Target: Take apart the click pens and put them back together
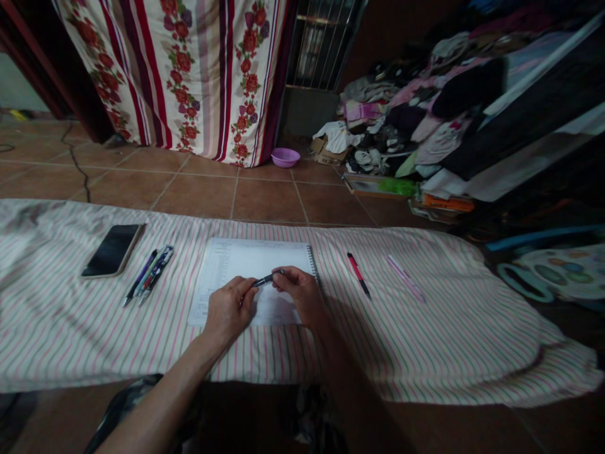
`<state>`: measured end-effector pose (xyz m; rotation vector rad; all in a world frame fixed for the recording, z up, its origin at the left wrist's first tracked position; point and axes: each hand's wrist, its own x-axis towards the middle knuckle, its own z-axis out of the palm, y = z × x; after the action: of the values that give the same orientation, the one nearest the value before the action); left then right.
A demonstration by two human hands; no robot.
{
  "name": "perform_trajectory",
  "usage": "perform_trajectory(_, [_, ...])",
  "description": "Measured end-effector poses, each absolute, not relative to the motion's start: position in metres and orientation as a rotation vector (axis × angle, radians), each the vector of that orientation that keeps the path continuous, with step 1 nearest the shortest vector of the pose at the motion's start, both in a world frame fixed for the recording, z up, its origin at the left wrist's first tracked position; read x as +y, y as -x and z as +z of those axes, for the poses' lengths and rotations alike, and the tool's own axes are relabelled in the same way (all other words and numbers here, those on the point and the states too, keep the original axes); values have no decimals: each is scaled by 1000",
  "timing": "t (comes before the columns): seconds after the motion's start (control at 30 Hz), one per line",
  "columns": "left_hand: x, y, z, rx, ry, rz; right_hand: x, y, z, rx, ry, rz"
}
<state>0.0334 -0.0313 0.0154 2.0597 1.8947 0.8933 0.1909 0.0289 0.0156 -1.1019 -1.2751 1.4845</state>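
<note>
A dark pen [265, 279] is held between my two hands, above a white spiral-bound notebook [265, 252]. My left hand [230, 306] is closed around the pen's left end. The fingers of my right hand [300, 291] pinch its other end. The notebook lies flat, its coil along the right side, and my hands hide part of its lower half. Right of it lie a red and black pen [358, 275] and a pale pink pen [406, 278], apart from each other. A bunch of several pens [150, 275] rests to the left.
A striped cloth [425, 359] covers the surface under everything. A dark-screened phone [113, 250] lies at the left. Beyond are a tiled floor [198, 189], a floral curtain [203, 75], a purple basin [285, 157] and a heap of clothes [401, 116].
</note>
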Motion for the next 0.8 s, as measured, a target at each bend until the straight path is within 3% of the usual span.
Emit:
perform_trajectory(0.33, [-28, -37, 20, 1732, -1862, 980, 25, -185, 14, -1134, 1049, 1642])
perform_trajectory(0.8, [-35, -46, 11, 1917, -2031, 1144, 15, -170, 11, -1145, 1238, 1332])
